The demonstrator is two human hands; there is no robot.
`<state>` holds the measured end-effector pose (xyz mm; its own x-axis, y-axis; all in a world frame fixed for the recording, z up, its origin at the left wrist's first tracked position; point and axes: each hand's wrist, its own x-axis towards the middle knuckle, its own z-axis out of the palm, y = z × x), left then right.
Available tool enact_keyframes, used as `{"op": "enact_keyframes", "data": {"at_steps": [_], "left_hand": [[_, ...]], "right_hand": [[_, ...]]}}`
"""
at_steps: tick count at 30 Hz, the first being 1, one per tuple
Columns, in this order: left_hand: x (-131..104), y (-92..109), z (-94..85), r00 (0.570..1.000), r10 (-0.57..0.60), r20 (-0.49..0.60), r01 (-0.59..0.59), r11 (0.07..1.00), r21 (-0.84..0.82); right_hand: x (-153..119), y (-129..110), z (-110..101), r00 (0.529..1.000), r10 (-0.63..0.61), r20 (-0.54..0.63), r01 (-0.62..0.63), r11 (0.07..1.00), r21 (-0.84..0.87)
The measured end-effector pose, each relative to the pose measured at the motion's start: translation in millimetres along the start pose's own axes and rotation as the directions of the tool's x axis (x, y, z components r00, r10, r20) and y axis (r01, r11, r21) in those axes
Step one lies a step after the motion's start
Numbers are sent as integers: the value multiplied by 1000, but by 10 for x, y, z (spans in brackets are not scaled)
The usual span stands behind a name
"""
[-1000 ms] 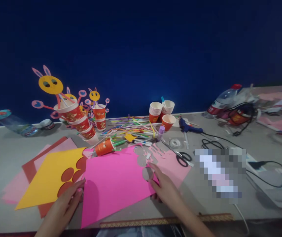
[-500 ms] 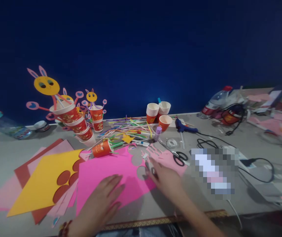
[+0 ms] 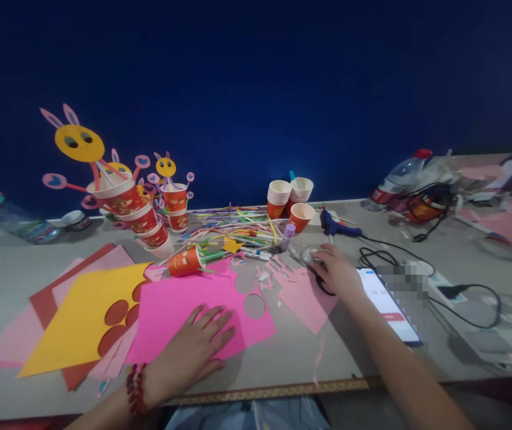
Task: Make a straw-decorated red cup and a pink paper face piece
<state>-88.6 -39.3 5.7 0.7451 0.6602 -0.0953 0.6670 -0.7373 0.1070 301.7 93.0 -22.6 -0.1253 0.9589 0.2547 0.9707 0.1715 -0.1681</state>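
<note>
My left hand (image 3: 193, 346), with a red bead bracelet at the wrist, lies with spread fingers on the bright pink sheet (image 3: 166, 304), which has round holes at its right side. My right hand (image 3: 334, 272) reaches over the black-handled scissors (image 3: 326, 289), its fingertips by a roll of clear tape (image 3: 310, 254). Whether those fingers grip anything is too unclear to tell. Light pink cut paper (image 3: 307, 301) lies left of that hand. Yellow paper (image 3: 77, 310) with circles cut out rests on red and pink sheets at the left.
Cup figures with yellow bunny faces (image 3: 79, 143) stand back left. Straws (image 3: 238, 230), stacked cups (image 3: 278, 199), a glue stick (image 3: 287, 237) and a blue glue gun (image 3: 339, 226) are behind the paper. A phone (image 3: 390, 307), cables and a bottle (image 3: 401, 176) are right.
My right hand has moved from the bright pink sheet's right edge up and right to the tape and scissors. My left hand's fingers are more spread, and the pink sheet has shifted slightly left.
</note>
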Motion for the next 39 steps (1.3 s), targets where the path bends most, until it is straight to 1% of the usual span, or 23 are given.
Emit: {"op": "enact_keyframes", "data": {"at_steps": [2, 4, 5, 7, 9, 10, 11, 12, 14, 16, 19, 21, 22, 26, 29, 32, 34, 37, 39], "left_hand": [[16, 28, -6, 1000, -15, -2, 15, 1000, 14], [22, 54, 17, 999, -27, -31, 28, 999, 17], [22, 65, 36, 998, -33, -47, 34, 999, 17], [14, 85, 79, 996, -44, -73, 45, 999, 17], [1, 105, 116, 994, -63, -91, 64, 998, 12], [-8, 114, 131, 992, -77, -100, 78, 997, 6], [-18, 124, 145, 990, -90, -110, 90, 996, -2], [-31, 134, 159, 987, -100, -124, 100, 995, -12], [-62, 154, 195, 979, -122, -163, 117, 992, -44], [-90, 178, 247, 962, -158, -222, 139, 986, -95], [-76, 234, 330, 909, -256, -329, 201, 960, -193], [-9, 290, 358, 876, -313, -367, 239, 943, -234], [37, 320, 359, 870, -329, -367, 252, 937, -242], [208, 415, 313, 870, -393, -298, 326, 911, -251], [240, 422, 300, 867, -412, -279, 340, 900, -273], [217, 394, 337, 876, -387, -286, 304, 906, -294], [206, 377, 373, 874, -375, -308, 290, 913, -287], [213, 366, 409, 865, -366, -342, 286, 921, -263], [220, 368, 416, 865, -364, -345, 288, 924, -253]], "right_hand": [[-84, -74, -102, 998, -5, -65, 11, 996, 87], [-241, -247, -218, 992, -63, -109, 82, 981, 174], [-344, -374, -264, 986, -126, -105, 148, 961, 232], [-575, -685, -307, 961, -273, -52, 273, 890, 365], [-792, -1011, -277, 903, -430, 9, 372, 791, 486], [-879, -1156, -240, 872, -489, 10, 413, 747, 522], [-947, -1279, -194, 851, -526, 17, 436, 722, 538], [-994, -1375, -143, 841, -541, 16, 445, 708, 548], [-1033, -1490, -45, 850, -527, 16, 427, 705, 566], [-1030, -1524, 39, 867, -498, 24, 391, 709, 587], [-1020, -1508, 139, 873, -486, 41, 359, 698, 620], [-1025, -1488, 191, 871, -489, 51, 347, 684, 641], [-1029, -1477, 208, 869, -491, 59, 339, 679, 651], [-1022, -1412, 202, 853, -509, 118, 316, 682, 660], [-1001, -1319, 152, 855, -500, 135, 322, 717, 619], [-992, -1225, 124, 872, -472, 129, 314, 742, 593], [-990, -1189, 122, 880, -456, 131, 296, 743, 600], [-984, -1176, 115, 885, -444, 138, 274, 738, 617], [-979, -1179, 102, 884, -443, 150, 263, 735, 625]]}}
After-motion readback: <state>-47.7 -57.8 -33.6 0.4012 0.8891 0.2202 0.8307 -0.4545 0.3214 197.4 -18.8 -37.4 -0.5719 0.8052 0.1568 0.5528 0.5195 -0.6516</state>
